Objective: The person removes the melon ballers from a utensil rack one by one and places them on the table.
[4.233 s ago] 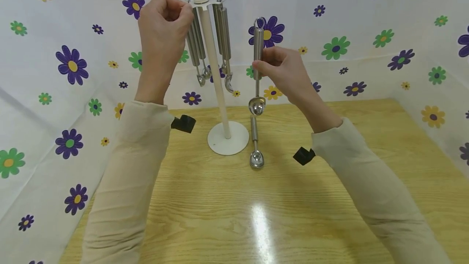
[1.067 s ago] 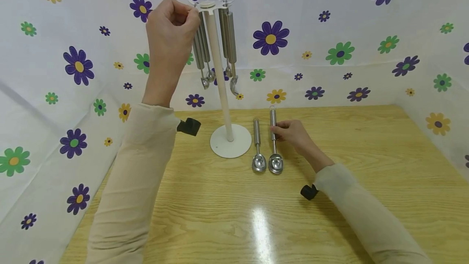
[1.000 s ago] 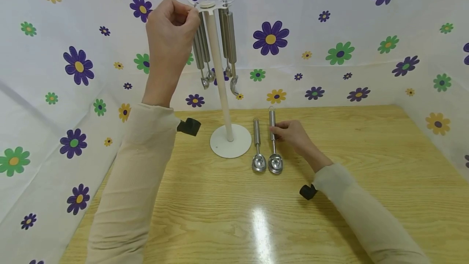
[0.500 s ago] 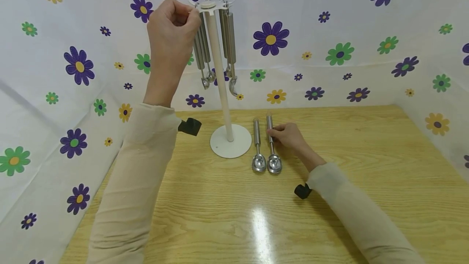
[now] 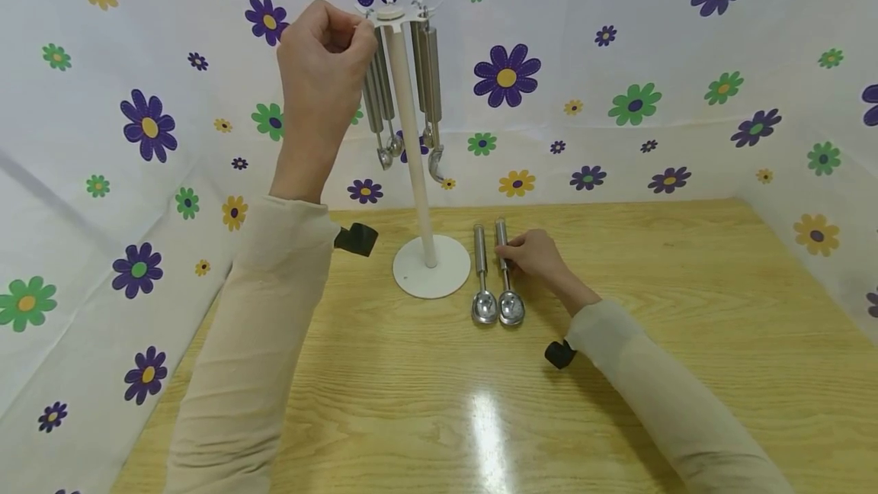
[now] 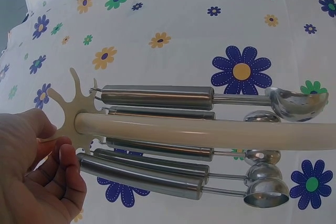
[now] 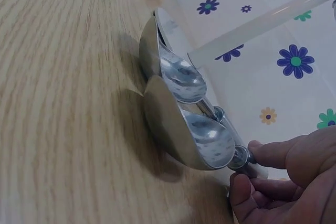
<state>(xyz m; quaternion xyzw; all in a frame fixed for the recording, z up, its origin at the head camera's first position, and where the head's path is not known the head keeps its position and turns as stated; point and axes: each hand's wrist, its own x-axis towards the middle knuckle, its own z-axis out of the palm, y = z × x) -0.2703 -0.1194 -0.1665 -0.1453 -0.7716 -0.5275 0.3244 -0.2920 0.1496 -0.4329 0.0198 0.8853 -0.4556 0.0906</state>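
My left hand (image 5: 317,59) pinches one arm of the hooked top of a cream utensil stand (image 5: 414,151). Several steel ice cream scoops (image 6: 157,97) hang from the hooks, bowls downward. On the table, my right hand (image 5: 538,256) pinches the handle of an ice cream scoop (image 5: 511,308) between thumb and fingers. This scoop lies almost parallel to a second ice cream scoop (image 5: 484,308), just to its left, both handles pointing to the back. In the right wrist view the two bowls (image 7: 210,137) sit side by side, close together, hollows facing up.
The round white base (image 5: 439,288) of the stand is on the wooden table (image 5: 384,402), left of the two scoops. A white cloth with printed flowers (image 5: 569,90) rises behind the table and along both sides.
My right hand brought a hanging-height scoop down onto the table beside the other one. Lately it has slid the handle leftward and slightly nearer. My left hand keeps hold of the stand's top.
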